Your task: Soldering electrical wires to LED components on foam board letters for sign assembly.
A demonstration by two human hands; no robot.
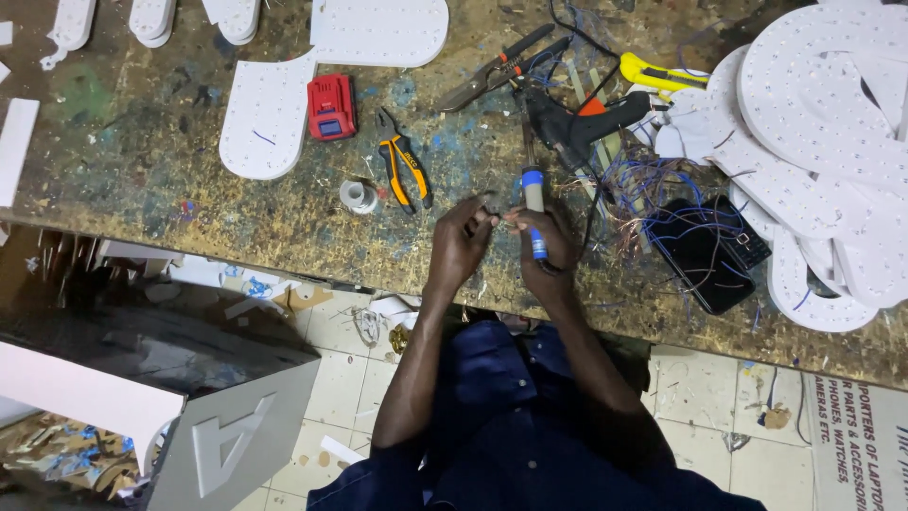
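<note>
Hands come first, close to our body at the near edge of the tabletop (170,203). Our right hand (550,244) wraps its fingers around a soldering iron (535,210) with a blue and grey handle, its tip pointing away from us. Our left hand (461,241) pinches something small at its fingertips, just beside the iron; we cannot tell what it is. Slightly farther lie a solder spool (357,196) and orange-handled pliers (405,170), with a tangle of blue wires (653,194) and a black phone (707,255) off to the right. Beyond them we see a red battery pack (331,106), a black glue gun (586,123), snips (497,68), a yellow utility knife (657,76) and white studded letter panels (823,104).
</note>
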